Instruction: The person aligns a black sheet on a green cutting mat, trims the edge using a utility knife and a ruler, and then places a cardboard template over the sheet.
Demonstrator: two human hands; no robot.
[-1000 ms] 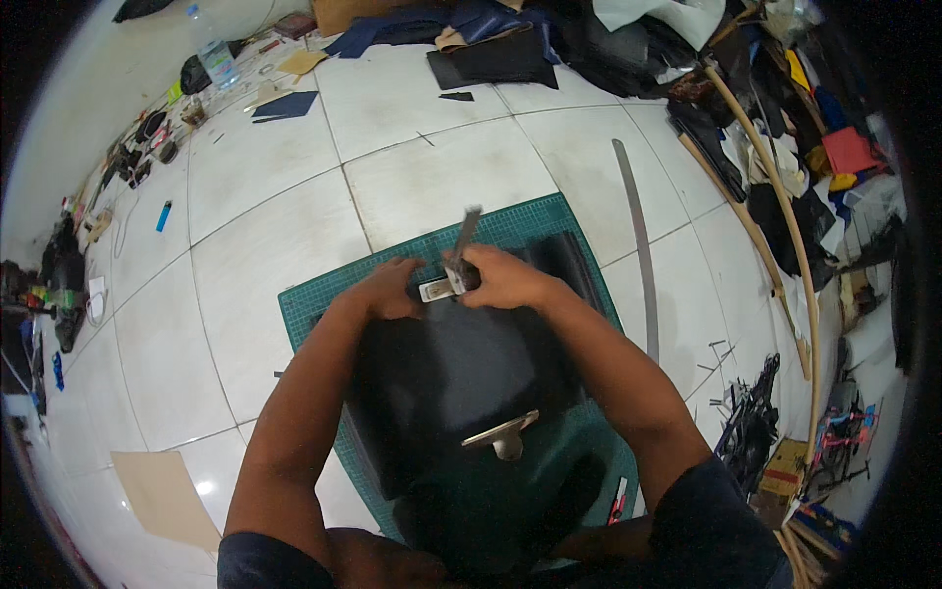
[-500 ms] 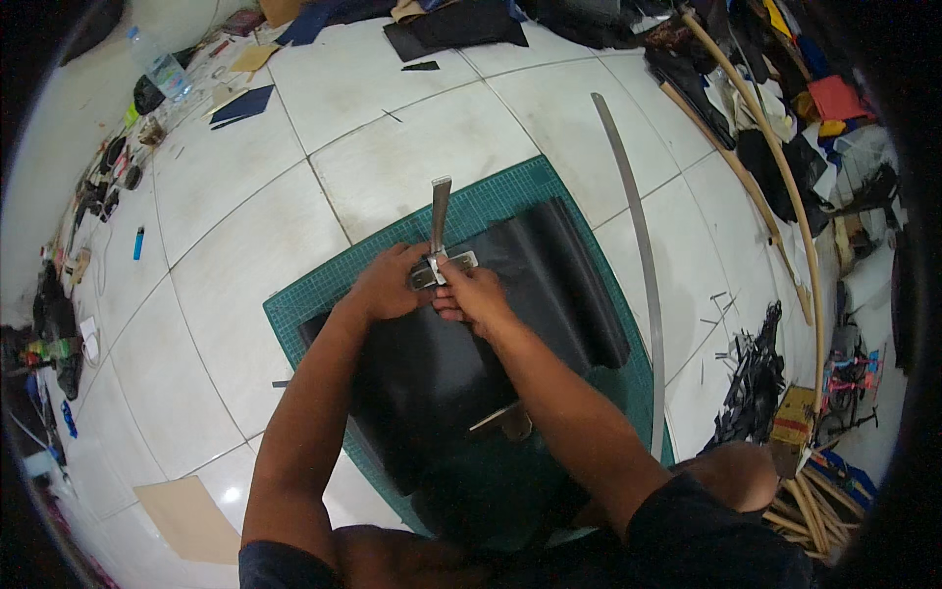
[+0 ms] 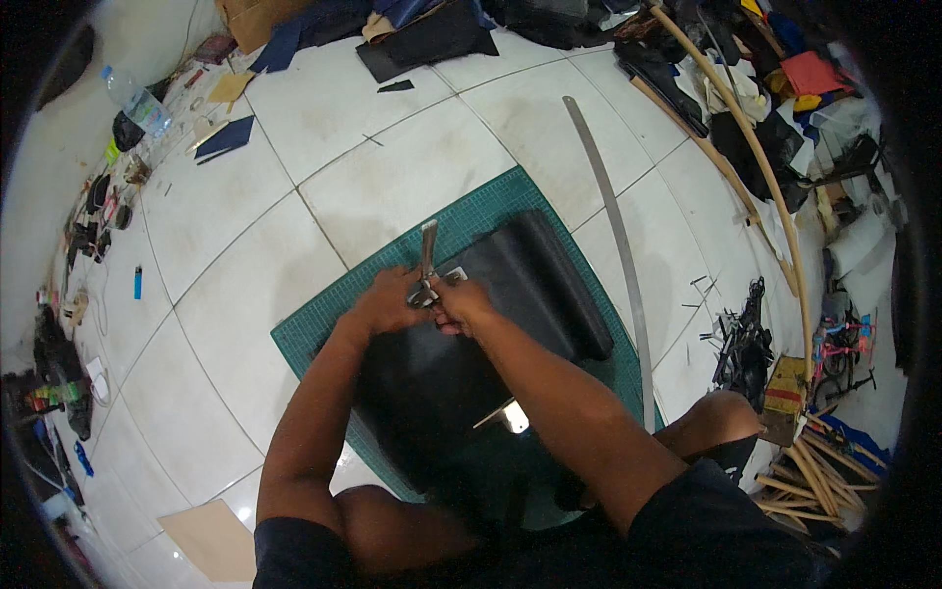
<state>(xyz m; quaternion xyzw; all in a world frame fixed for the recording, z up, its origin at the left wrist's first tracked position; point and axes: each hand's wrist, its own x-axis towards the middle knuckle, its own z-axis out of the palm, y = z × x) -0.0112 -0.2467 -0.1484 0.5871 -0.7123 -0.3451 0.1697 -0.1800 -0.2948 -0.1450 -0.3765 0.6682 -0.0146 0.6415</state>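
Both my hands are together over a black leather-like sheet (image 3: 422, 378), which lies on a green cutting mat (image 3: 491, 199) and is rolled up along its right side. Between them is a metal tool (image 3: 429, 245) with a long flat arm pointing up and away from me and a shiny plate at its base. My right hand (image 3: 465, 305) is closed on the tool's base, thumb on top. Curled against the base's left side, my left hand (image 3: 385, 302) grips it too; some fingertips are hidden. Nearer me, a thin pointed piece with a shiny part (image 3: 512, 416) rests on the sheet.
A long steel ruler (image 3: 618, 231) lies along the mat's right side. Black offcuts (image 3: 746, 344) and wooden sticks (image 3: 810, 481) are at right. A blue lighter (image 3: 137, 283), a bottle (image 3: 137, 103) and a beige sheet (image 3: 211, 540) lie on the left.
The metal tool has tilted, so its arm looks shorter and its base is turned. Both hands turned with it, still holding it. The whole view has shifted slightly.
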